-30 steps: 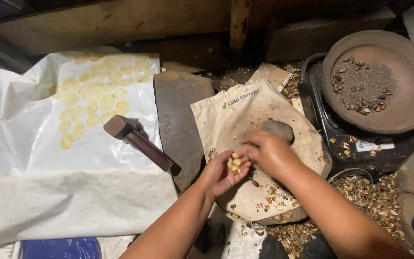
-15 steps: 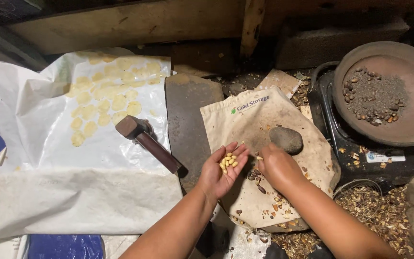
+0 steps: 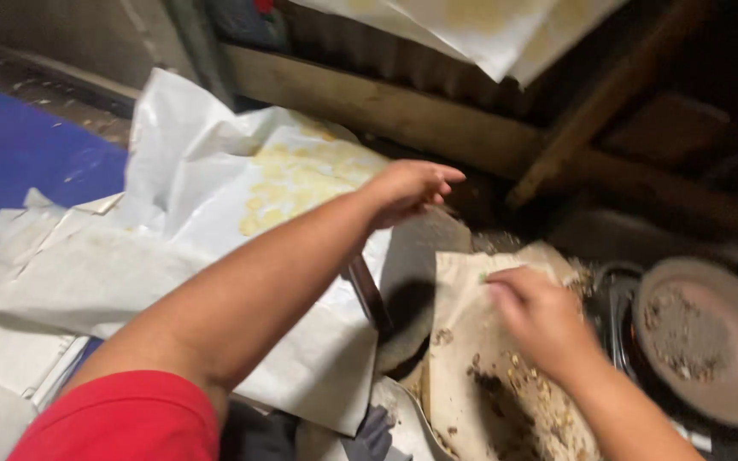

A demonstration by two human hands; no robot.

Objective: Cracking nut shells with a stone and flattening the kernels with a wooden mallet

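My left hand (image 3: pixel 407 189) reaches out palm down, fingers stretched, over the far edge of a crumpled white sheet (image 3: pixel 190 222). The sheet carries a patch of flat pale yellow pieces (image 3: pixel 301 179). The underside of that hand is hidden. My right hand (image 3: pixel 540 320) is blurred and hovers over a brown paper sack (image 3: pixel 463 341) strewn with shell bits and kernels (image 3: pixel 514 393), its fingertips close to the paper. A dark hammer handle (image 3: pixel 369 294) shows just below my left forearm.
A round brown pan (image 3: pixel 728 393) with shell debris sits at the right on a dark tray (image 3: pixel 612 299). A flat grey stone slab (image 3: pixel 412 273) lies between sheet and sack. Wooden beams (image 3: pixel 386 111) run behind; blue tarp (image 3: pixel 19 145) lies at the left.
The view has swung left and closer. My left hand, which cupped yellow kernels beside the sack, has reached out over the white sheet, palm now down. My right hand stays over the sack.
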